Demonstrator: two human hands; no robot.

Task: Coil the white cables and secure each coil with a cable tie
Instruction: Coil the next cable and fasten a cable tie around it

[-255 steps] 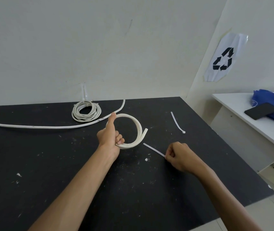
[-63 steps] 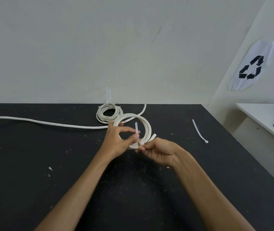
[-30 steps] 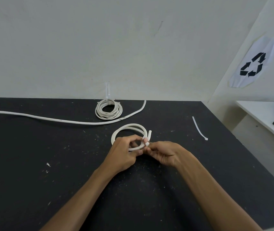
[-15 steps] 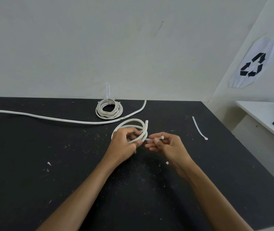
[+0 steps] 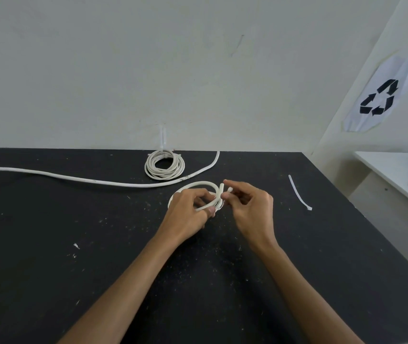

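A short thick white cable coil (image 5: 198, 185) lies on the black table (image 5: 49, 244) at centre. My left hand (image 5: 188, 209) grips its near side, fingers curled round the strands. My right hand (image 5: 250, 207) pinches the end of a white cable tie (image 5: 228, 192) that wraps the coil at its right side, beside the cable's upturned end. A thinner tied coil (image 5: 164, 166) rests at the back by the wall, its tie tail standing up. A long loose white cable (image 5: 86, 180) runs from the left edge behind the coils.
A spare white cable tie (image 5: 298, 192) lies on the table to the right of my hands. A white side table (image 5: 391, 170) with a blue bag and a dark phone stands at the right. A recycling sign hangs on the right wall.
My right hand picked up a tie and wrapped it round the coil held by my left. In the last half second it shifted slightly, still pinching the tie end.
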